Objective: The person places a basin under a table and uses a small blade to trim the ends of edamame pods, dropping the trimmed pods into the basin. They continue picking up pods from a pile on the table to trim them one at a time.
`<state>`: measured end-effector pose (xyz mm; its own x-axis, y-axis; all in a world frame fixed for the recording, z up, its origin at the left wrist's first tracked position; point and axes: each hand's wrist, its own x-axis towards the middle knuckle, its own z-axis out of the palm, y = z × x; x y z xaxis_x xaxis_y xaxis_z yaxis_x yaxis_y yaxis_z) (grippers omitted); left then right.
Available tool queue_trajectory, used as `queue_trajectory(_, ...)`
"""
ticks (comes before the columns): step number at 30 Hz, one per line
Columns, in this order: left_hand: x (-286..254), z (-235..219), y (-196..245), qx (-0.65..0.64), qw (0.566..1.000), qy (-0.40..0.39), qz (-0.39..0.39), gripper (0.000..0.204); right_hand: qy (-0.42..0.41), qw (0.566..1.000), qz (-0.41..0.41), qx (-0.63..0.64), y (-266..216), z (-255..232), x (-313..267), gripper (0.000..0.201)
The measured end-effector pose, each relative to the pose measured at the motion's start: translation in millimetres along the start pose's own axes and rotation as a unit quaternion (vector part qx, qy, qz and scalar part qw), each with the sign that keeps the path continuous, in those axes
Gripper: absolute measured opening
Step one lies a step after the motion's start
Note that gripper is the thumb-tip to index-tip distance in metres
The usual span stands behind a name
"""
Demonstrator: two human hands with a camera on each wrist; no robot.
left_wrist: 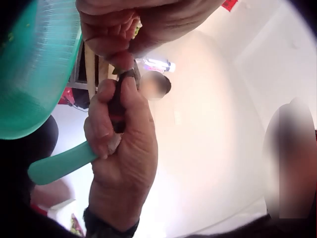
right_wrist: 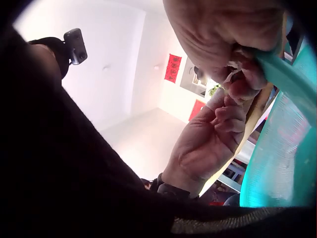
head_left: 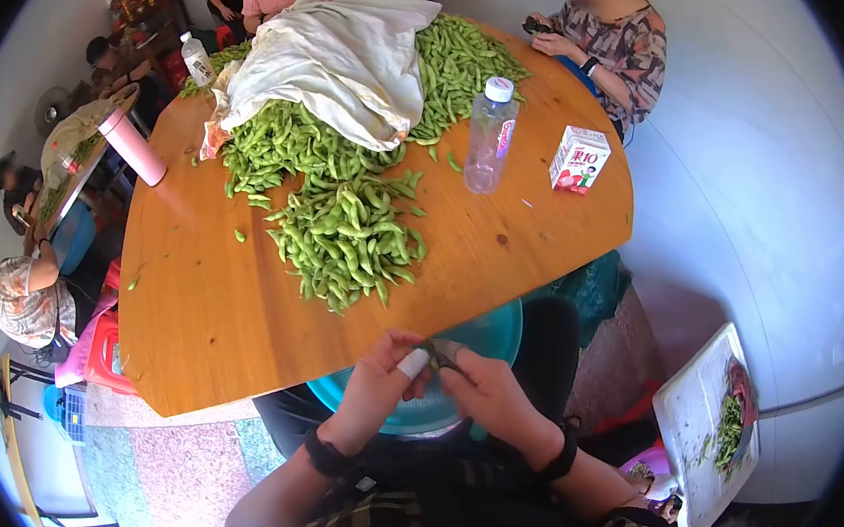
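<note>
Over the teal basin [head_left: 505, 343], my two hands meet at the table's near edge. My left hand [head_left: 378, 385], with a white wrap [head_left: 414, 363] on one digit, pinches a small green pod [left_wrist: 117, 71], mostly hidden by the fingers. My right hand [head_left: 493, 395] grips a dark tool [left_wrist: 117, 106] whose tip is right at the pod. A teal handle [left_wrist: 64, 163] sticks out below that hand; the tool's exact kind I cannot tell. Ahead on the wooden table lies a small heap of green soybean pods [head_left: 344, 242].
A pale cloth [head_left: 329, 65] covers part of a larger pod pile. A clear bottle [head_left: 490, 144], a juice carton [head_left: 580, 161] and a pink flask [head_left: 133, 146] stand on the table [head_left: 503, 256]. Other people sit around. A white board [head_left: 700, 418] with pods is at lower right.
</note>
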<state>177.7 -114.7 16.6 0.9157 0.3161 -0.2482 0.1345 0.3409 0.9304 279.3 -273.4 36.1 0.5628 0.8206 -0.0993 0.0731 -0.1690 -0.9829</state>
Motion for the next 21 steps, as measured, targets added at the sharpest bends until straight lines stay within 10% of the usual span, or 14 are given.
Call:
queue_trajectory(11,7.3,0.0,-28.4,-0.386,0.92,-0.033,-0.056,0.028,-0.002,1.0,0.002,-0.019,-2.9,-3.2,-2.8,0.025)
queue_trajectory(21,6.1,13.2,-30.3,-0.2,0.975,0.079,-0.06,0.038,-0.003,0.959,-0.149,-0.24,9.3,-3.2,2.2,0.013)
